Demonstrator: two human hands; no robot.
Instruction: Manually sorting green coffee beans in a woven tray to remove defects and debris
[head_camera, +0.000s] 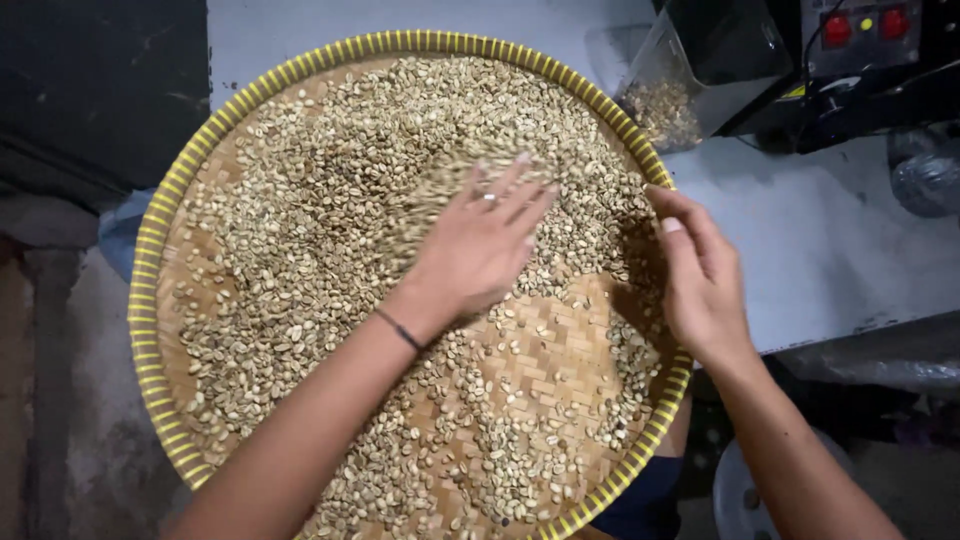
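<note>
A big round woven bamboo tray (150, 260) with a yellow rim fills the middle of the head view. Pale green coffee beans (300, 220) cover most of it, and bare weave shows at the lower middle. My left hand (480, 245) lies flat and spread on the beans near the tray's centre, with a ring on one finger and a dark band at the wrist. Blurred beans move just ahead of its fingertips. My right hand (700, 280) rests at the tray's right rim, fingers curled loosely over the edge, holding no bean that I can see.
The tray sits on a white tabletop (830, 240). At the back right stand a clear container (665, 95) with beans and a dark machine (860, 50) with red buttons. A white round object (735, 495) lies on the floor below right.
</note>
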